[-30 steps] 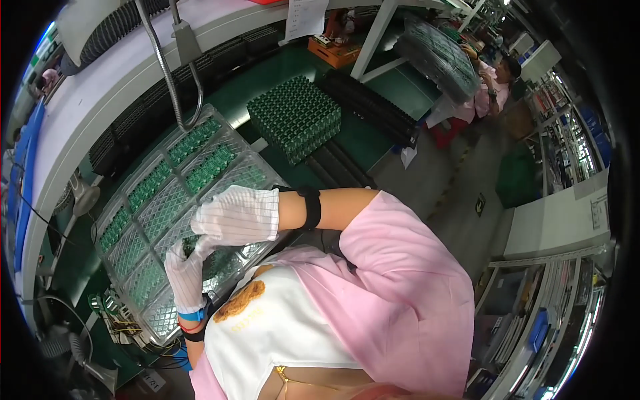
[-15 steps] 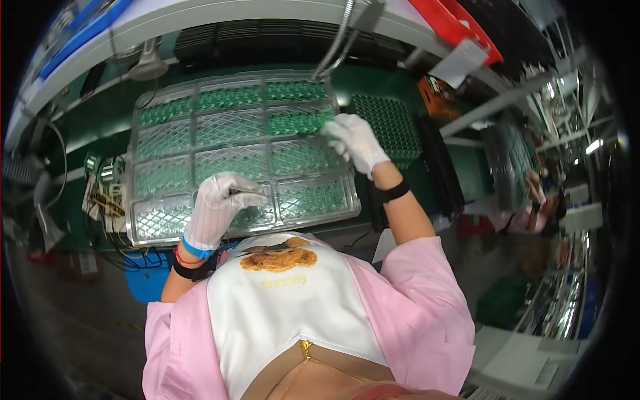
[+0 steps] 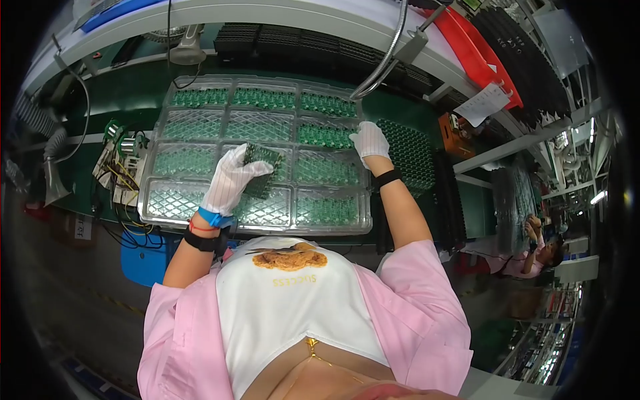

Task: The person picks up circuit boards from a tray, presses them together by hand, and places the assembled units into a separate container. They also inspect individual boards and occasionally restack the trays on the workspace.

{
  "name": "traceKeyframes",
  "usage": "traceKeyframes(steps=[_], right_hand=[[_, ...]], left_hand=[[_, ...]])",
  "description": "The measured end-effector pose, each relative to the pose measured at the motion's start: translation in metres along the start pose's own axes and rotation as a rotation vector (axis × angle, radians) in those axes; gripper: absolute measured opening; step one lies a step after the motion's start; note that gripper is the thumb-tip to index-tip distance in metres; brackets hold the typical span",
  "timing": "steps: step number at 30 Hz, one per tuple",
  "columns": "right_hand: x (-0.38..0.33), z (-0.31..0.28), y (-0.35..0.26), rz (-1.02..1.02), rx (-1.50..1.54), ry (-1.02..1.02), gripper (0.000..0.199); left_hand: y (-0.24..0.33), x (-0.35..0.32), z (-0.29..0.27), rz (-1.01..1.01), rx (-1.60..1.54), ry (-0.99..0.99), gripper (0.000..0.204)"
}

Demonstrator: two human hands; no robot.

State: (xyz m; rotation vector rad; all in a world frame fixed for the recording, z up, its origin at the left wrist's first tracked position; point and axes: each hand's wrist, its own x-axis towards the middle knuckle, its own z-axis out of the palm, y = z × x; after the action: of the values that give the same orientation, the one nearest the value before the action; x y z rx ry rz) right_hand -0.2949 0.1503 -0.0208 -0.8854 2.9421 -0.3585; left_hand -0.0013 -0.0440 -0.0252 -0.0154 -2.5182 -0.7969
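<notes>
The left hand is pinching a small green board by its edge, above the middle of the clear tray on the desk. The board is looking light, stiff and fragile; edges are the safe hold. The right hand is resting curled at the tray's right side; whether it is holding anything I cannot tell. Gloves are hiding the fingertips.
</notes>
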Motion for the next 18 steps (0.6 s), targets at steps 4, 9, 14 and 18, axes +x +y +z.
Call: traceKeyframes(steps=[4, 9, 14, 18], right_hand=[[-0.003, 0.0, 0.009, -0.007, -0.04, 0.02, 0.034], [-0.048, -0.046, -0.04, -0.111, 0.293, -0.065, 0.035], [-0.104, -0.045, -0.104, -0.843, 0.643, 0.006, 0.029], [-0.118, -0.047, -0.12, -1.129, 0.532, 0.064, 0.026]], left_hand=[[0.017, 0.011, 0.009, -0.372, -0.551, 0.131, 0.019], [0.028, 0.007, -0.008, -0.137, -0.097, 0.24, 0.015], [0.051, 0.007, -0.028, 0.068, 0.344, -0.036, 0.017], [0.042, -0.002, -0.041, -0.089, 0.02, -0.253, 0.017]])
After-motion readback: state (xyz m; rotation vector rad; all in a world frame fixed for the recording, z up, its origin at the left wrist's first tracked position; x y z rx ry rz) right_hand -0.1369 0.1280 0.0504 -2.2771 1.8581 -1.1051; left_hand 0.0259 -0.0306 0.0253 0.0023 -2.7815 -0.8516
